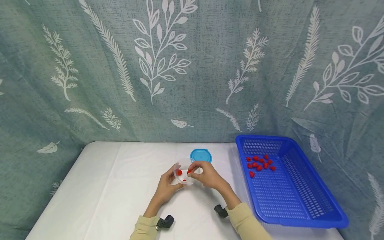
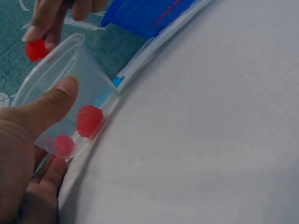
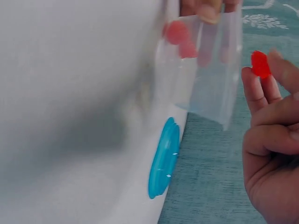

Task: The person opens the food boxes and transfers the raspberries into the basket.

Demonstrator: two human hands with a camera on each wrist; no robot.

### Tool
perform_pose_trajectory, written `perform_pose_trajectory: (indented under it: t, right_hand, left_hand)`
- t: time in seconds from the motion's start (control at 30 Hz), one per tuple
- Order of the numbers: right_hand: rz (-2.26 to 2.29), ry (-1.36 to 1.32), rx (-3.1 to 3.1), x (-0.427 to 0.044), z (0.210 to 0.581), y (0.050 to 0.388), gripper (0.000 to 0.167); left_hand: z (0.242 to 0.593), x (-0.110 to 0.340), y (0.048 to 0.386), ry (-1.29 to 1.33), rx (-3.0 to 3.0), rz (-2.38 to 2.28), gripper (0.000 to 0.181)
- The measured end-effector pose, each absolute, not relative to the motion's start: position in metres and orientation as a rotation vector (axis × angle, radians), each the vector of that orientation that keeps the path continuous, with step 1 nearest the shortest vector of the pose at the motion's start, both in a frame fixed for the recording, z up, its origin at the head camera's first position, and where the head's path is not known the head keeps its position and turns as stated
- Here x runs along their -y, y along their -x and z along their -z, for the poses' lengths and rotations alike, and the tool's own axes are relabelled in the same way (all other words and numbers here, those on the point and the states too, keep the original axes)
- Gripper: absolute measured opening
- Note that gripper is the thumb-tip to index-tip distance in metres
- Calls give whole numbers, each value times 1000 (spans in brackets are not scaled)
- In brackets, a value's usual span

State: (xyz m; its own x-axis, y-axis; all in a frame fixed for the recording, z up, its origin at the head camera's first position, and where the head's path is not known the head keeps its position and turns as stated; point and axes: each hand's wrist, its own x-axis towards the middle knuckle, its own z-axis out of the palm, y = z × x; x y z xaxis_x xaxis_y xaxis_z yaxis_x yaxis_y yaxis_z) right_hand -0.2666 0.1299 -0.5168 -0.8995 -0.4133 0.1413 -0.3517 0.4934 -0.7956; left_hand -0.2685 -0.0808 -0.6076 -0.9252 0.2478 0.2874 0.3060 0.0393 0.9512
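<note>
My left hand (image 1: 166, 185) grips a clear plastic cup (image 1: 189, 164) from its left side, with the thumb (image 2: 65, 93) along the wall in the left wrist view. Inside the cup lie red raspberries, one larger raspberry (image 2: 89, 121) and a smaller-looking raspberry (image 2: 64, 145) against the bottom. Between thumb and fingertips, my right hand (image 1: 209, 175) pinches another raspberry (image 3: 260, 64) at the cup's mouth. A round blue lid (image 1: 201, 155) lies on the table just behind the cup.
A blue plastic basket (image 1: 277, 196) with perforated sides stands at the right of the white-covered table (image 1: 99, 190). Several loose raspberries (image 1: 259, 168) lie toward its back left. A green leaf-patterned curtain (image 1: 198, 100) hangs behind the table.
</note>
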Motion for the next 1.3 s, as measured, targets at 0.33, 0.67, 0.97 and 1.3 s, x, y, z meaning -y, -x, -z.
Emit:
perform_pose_trajectory:
  t: [0.33, 0.67, 0.97, 1.3]
  right_hand:
    - [1613, 588, -2594, -133, 478, 242, 21]
    - [1784, 623, -2547, -155, 429, 221, 20]
    - [1791, 613, -2616, -219, 405, 224, 21]
    - [1730, 435, -2759, -301, 421, 247, 30]
  left_hand:
    - [608, 81, 271, 606, 2249, 2035, 92]
    - [610, 79, 270, 609, 2254, 2023, 91]
    - [609, 79, 267, 582, 2294, 1982, 92]
    - [608, 79, 268, 583, 2283, 2006, 92]
